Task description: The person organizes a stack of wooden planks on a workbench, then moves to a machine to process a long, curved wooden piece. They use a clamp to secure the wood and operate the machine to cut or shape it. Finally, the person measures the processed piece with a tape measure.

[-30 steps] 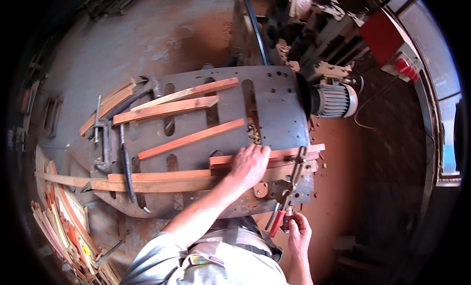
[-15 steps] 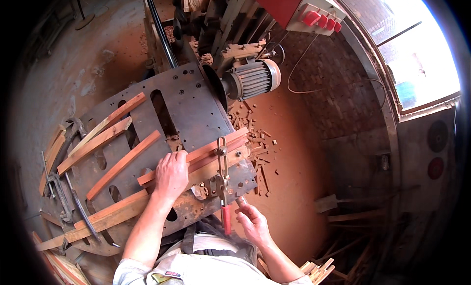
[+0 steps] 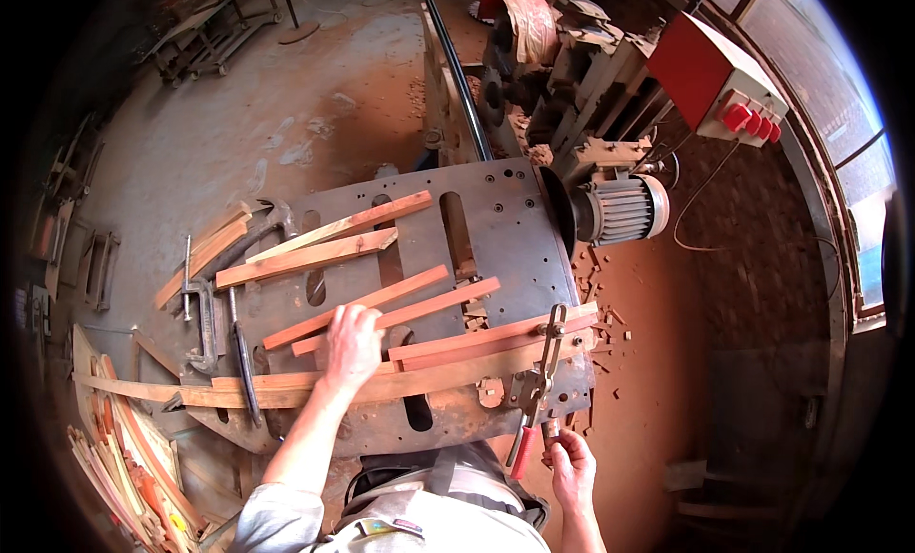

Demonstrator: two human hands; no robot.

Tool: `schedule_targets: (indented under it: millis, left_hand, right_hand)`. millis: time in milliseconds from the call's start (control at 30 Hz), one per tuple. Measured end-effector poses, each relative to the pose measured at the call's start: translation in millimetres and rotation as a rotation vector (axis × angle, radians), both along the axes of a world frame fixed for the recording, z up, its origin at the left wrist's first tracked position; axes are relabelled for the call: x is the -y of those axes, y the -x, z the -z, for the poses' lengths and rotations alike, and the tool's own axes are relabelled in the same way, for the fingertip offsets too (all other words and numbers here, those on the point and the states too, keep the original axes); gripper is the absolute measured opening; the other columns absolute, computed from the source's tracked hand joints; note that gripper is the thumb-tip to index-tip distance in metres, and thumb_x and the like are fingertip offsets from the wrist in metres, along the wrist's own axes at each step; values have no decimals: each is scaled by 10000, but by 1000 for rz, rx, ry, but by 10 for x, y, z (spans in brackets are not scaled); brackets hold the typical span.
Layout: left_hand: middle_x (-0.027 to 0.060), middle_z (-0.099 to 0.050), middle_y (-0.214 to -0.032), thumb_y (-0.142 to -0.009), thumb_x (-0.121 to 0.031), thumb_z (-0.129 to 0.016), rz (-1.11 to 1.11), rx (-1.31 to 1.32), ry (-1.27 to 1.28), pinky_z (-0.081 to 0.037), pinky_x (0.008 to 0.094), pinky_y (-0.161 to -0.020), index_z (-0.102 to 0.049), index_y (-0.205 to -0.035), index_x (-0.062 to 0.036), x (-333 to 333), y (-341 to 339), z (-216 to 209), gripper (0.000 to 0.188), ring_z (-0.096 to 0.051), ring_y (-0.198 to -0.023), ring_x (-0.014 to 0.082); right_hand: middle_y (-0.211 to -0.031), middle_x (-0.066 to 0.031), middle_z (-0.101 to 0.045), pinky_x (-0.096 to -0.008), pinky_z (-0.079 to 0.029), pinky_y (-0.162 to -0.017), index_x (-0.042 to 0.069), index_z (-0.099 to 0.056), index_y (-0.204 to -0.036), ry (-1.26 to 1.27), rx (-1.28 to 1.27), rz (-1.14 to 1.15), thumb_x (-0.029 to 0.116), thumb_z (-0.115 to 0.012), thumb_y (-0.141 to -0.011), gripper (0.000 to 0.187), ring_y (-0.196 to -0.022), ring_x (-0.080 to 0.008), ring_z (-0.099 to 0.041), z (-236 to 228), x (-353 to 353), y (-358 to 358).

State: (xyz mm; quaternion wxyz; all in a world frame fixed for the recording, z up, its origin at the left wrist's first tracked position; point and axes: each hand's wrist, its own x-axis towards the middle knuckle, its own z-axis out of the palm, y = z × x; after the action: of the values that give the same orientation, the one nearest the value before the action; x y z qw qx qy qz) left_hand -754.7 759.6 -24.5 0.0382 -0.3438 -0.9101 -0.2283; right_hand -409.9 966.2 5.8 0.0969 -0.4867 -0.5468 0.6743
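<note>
Over the metal machine table [image 3: 519, 224], my left hand [image 3: 353, 348] is closed around a reddish wooden strip [image 3: 443, 305], its fingers on the strip's near part. A similar strip [image 3: 357, 307] lies beside it on the far side. Closer to the table's right end, another strip [image 3: 491, 336] rests along a long curved wooden piece [image 3: 467, 364], under a toggle clamp [image 3: 548, 358] with a red handle [image 3: 523, 452]. My right hand [image 3: 572, 465] is just right of that handle at the table edge, fingers closed on a small thing I cannot make out.
Two lighter wooden strips [image 3: 310, 260] lie farther left on the table. C-clamps [image 3: 202, 320] stand at its left end. A motor [image 3: 624, 210] with a dark disc [image 3: 558, 205] sits at the far right. Offcuts [image 3: 610, 334] litter the floor; a pile of strips [image 3: 133, 477] is lower left.
The view has swung, shifting the table rightward in the picture. My left hand has moved a strip left, away from the clamped piece, to beside the loose strip. My right hand stays near the red handle.
</note>
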Motion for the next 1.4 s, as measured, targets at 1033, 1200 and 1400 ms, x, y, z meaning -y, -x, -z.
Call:
schedule_targets:
  millis: [1033,1200,1400]
  left_hand:
    - [179,-494,-1201,-664,-353,-859,362,79,244,-406,466,-988,-493,-1338,10,-1058,-849,-144,849,-495,-1118,347]
    - [160,-514,-1149,-640,-340,-847,343,7,242,-448,460,-915,-550,-1298,-45,-962,-795,-181,780,-517,-1065,337]
    - [154,-578,-1081,-666,-219,-777,369,9,33,-482,439,-830,-622,-1238,-38,-970,-827,2,619,-557,-1019,317]
  right_hand:
    - [-1313,-272,-572,-421,-451,-1034,-54,-399,-1426,-74,164,-440,302,-671,-899,691,-1220,-356,-577,-95,222,142]
    - [-1169,-213,-623,-428,-464,-962,2,-422,-1420,-131,220,-535,329,-616,-941,611,-1113,-332,-603,-178,280,354]
    - [-958,-57,-612,-267,-492,-667,46,-539,-1194,115,103,-251,197,-582,-932,306,-766,-128,-600,145,251,314]
